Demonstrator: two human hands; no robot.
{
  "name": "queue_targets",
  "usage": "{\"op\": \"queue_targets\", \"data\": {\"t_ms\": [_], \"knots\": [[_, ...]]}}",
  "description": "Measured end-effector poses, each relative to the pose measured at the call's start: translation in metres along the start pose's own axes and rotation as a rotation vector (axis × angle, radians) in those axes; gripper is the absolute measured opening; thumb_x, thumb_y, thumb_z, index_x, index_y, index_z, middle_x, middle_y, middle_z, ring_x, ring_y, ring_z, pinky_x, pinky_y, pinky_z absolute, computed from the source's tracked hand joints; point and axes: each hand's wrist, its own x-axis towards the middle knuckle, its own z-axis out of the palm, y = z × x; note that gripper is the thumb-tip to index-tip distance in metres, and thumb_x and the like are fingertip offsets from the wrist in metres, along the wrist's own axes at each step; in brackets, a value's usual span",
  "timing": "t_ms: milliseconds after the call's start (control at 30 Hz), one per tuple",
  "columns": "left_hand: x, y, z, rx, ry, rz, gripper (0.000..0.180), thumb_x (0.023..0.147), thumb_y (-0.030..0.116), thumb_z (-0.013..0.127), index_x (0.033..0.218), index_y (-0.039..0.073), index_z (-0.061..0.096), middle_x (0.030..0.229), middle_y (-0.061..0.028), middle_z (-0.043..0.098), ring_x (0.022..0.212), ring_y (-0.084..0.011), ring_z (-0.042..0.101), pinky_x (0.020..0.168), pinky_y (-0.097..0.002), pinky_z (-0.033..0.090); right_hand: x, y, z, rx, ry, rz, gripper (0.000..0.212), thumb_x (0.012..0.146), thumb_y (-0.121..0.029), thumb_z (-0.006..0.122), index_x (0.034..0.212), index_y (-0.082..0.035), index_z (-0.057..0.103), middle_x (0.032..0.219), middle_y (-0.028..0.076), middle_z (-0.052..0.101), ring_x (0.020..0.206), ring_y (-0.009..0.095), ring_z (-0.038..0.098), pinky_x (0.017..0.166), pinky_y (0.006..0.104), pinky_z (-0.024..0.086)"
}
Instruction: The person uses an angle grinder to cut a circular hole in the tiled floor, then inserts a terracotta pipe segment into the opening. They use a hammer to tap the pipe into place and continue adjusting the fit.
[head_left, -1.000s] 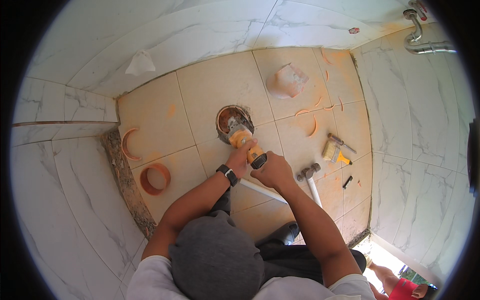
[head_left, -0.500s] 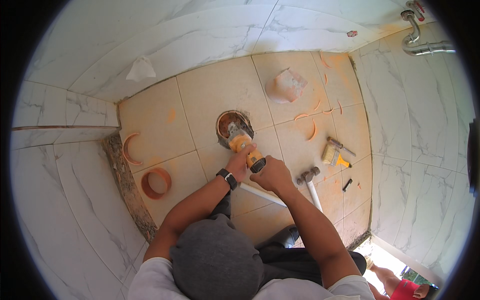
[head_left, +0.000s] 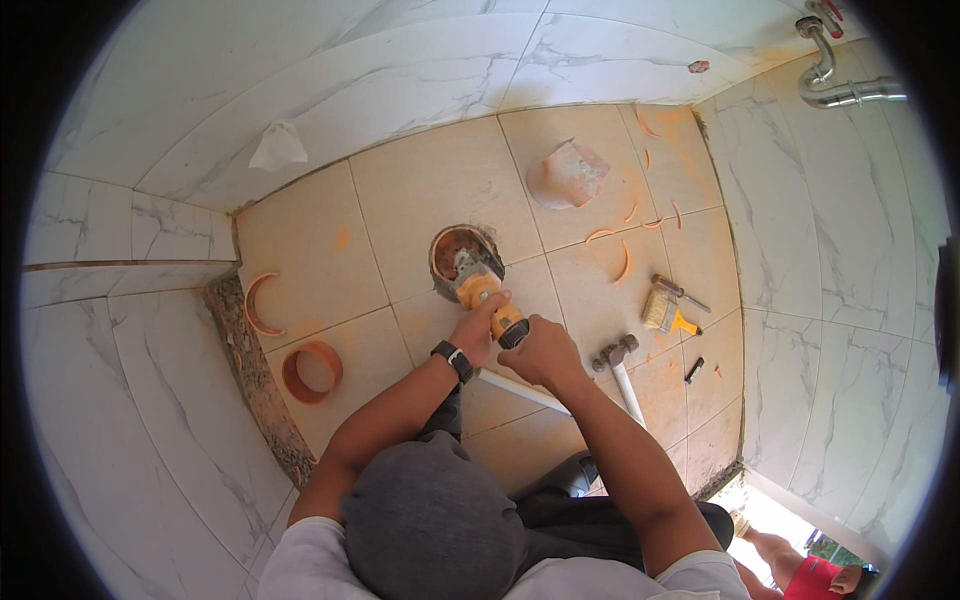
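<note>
A yellow angle grinder is held in both my hands, its head and guard reaching into a round hole cut in the floor tiles. An orange pipe rim lines the hole, with brown rubble inside. My left hand is wrapped round the grinder's body, a dark watch on that wrist. Behind it, my right hand grips the dark rear end of the tool. The grinder's disc cannot be made out clearly.
An orange pipe ring and curved offcut lie left. Right are a dusty pipe piece, orange slivers, a paintbrush, a screwdriver and a hammer. Another person is at the doorway, lower right.
Almost nothing differs. The view has shifted very slightly, while both hands keep the grinder at the hole.
</note>
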Motion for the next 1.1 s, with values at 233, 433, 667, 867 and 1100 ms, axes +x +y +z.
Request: {"op": "queue_targets", "data": {"t_ms": [233, 433, 667, 867, 1100], "knots": [[0.0007, -0.0011, -0.0023, 0.017, -0.012, -0.007, 0.027, 0.095, 0.027, 0.071, 0.112, 0.013, 0.056, 0.096, -0.0005, 0.063, 0.09, -0.0147, 0.065, 0.082, -0.0321, 0.053, -0.0026, -0.0017, 0.0003, -0.006, 0.003, 0.006, 0.058, 0.068, -0.038, 0.079, 0.104, 0.006, 0.064, 0.095, 0.027, 0.072, 0.092, 0.042, 0.071, 0.083, 0.0454, 0.057], [0.0016, -0.0015, -0.0046, 0.038, -0.02, -0.018, 0.028, 0.094, 0.028, 0.072, 0.112, 0.013, 0.056, 0.094, -0.0004, 0.064, 0.089, -0.0154, 0.066, 0.083, -0.0325, 0.053, -0.0045, -0.0037, 0.0016, 0.011, 0.001, 0.029, 0.058, 0.068, -0.038, 0.08, 0.104, 0.005, 0.064, 0.096, 0.026, 0.072, 0.092, 0.042, 0.071, 0.084, 0.0452, 0.057], [-0.0004, -0.002, -0.0039, 0.017, -0.013, -0.004, 0.028, 0.094, 0.029, 0.072, 0.112, 0.014, 0.056, 0.095, -0.0001, 0.063, 0.089, -0.0143, 0.065, 0.082, -0.0319, 0.053, -0.0035, -0.003, 0.0012, 0.001, 0.014, 0.004, 0.058, 0.067, -0.038, 0.079, 0.103, 0.005, 0.065, 0.094, 0.026, 0.072, 0.091, 0.042, 0.071, 0.083, 0.0451, 0.057], [0.0, -0.0007, -0.0034, 0.032, 0.007, -0.002, 0.03, 0.094, 0.03, 0.072, 0.112, 0.014, 0.056, 0.096, 0.0006, 0.062, 0.09, -0.0132, 0.065, 0.082, -0.0311, 0.053, 0.0001, -0.001, -0.0017, -0.007, -0.001, -0.023, 0.057, 0.067, -0.038, 0.079, 0.101, 0.006, 0.065, 0.091, 0.026, 0.072, 0.089, 0.041, 0.071, 0.082, 0.0447, 0.057], [-0.0003, -0.0006, -0.0046, 0.034, -0.004, -0.001, 0.031, 0.094, 0.03, 0.073, 0.113, 0.014, 0.055, 0.097, 0.0005, 0.062, 0.091, -0.0134, 0.065, 0.083, -0.0314, 0.053, 0.0003, -0.0023, -0.0021, 0.006, -0.013, -0.013, 0.057, 0.067, -0.037, 0.078, 0.1, 0.006, 0.065, 0.091, 0.027, 0.071, 0.088, 0.041, 0.071, 0.081, 0.0444, 0.057]]}}
